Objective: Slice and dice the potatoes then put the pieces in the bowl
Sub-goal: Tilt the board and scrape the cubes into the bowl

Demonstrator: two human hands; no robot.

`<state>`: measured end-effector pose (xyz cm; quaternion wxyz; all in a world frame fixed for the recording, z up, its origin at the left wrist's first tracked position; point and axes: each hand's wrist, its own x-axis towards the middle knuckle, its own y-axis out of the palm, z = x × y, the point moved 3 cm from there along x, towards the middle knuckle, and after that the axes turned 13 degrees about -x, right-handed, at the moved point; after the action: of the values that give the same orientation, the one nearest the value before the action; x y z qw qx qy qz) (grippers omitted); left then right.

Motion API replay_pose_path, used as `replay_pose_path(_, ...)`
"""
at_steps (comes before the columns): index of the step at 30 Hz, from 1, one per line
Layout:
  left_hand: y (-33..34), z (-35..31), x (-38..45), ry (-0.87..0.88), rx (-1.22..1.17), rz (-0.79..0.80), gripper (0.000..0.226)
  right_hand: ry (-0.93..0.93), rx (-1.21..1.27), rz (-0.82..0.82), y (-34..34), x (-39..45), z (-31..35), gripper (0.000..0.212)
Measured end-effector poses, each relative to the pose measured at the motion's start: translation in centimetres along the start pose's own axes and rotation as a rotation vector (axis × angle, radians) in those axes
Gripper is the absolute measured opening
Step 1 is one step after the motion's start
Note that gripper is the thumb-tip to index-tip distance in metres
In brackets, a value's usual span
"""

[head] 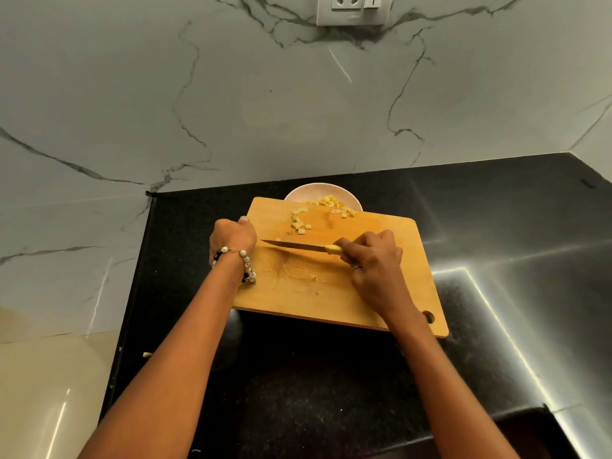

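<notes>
So the cutting board (318, 279) is tipped up, its far edge over the bowl (309, 190) on the black counter (496, 226). Left hand (231, 236) grips the board's left edge, fingers curled around it. Right hand (372, 251) is wrapped around the yellow handle of the knife (298, 245). The blade runs crosswise over the board, tip pointing left. Diced potato pieces (299, 220) sit near the far edge, with some already in the bowl.
</notes>
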<state>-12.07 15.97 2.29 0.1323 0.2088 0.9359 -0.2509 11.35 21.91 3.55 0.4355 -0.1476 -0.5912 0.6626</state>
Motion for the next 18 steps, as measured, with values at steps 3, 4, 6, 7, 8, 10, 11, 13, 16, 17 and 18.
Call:
replay_pose_path(3, 0.0, 0.0, -0.2, 0.004, 0.014, 0.001, 0.030, 0.090, -0.042, -0.001, 0.9, 0.3, -0.3, 0.033)
replay_pose_path(4, 0.0, 0.1, -0.2, 0.006, 0.017, 0.001, 0.031, 0.130, -0.047, -0.003, 1.0, 0.7, -0.6, 0.033)
replay_pose_path(6, 0.0, 0.2, -0.3, 0.008, 0.021, 0.005, 0.030, 0.195, -0.059, 0.000, 1.2, 1.8, -1.4, 0.033)
replay_pose_path(7, 0.0, 0.3, -0.4, 0.007, 0.022, 0.010, 0.030, 0.217, -0.066, -0.001, 1.4, 2.5, -1.9, 0.033)
replay_pose_path(8, 0.1, 0.4, -0.4, 0.008, 0.022, 0.013, 0.029, 0.233, -0.077, -0.007, 1.6, 3.1, -2.3, 0.033)
replay_pose_path(10, 0.1, 0.5, -0.5, 0.023, 0.020, 0.012, 0.029, 0.269, -0.106, -0.018, 2.1, 4.4, -3.0, 0.033)
replay_pose_path(11, 0.0, 0.5, -0.6, 0.033, 0.022, 0.007, 0.029, 0.285, -0.120, -0.020, 2.2, 5.0, -3.2, 0.033)
replay_pose_path(13, 0.0, 0.5, -0.6, 0.043, 0.031, 0.002, 0.029, 0.320, -0.125, -0.021, 2.3, 5.9, -3.7, 0.032)
replay_pose_path(16, -0.2, 0.5, -0.4, 0.041, 0.022, -0.007, 0.031, 0.350, -0.104, -0.037, 1.2, 6.3, -4.3, 0.031)
replay_pose_path(17, -0.3, 0.5, -0.2, 0.037, 0.018, -0.010, 0.032, 0.347, -0.106, -0.048, 0.5, 6.0, -4.5, 0.030)
replay_pose_path(18, -0.5, 0.6, 0.0, 0.030, 0.013, -0.014, 0.032, 0.334, -0.100, -0.058, -0.2, 5.5, -4.7, 0.028)
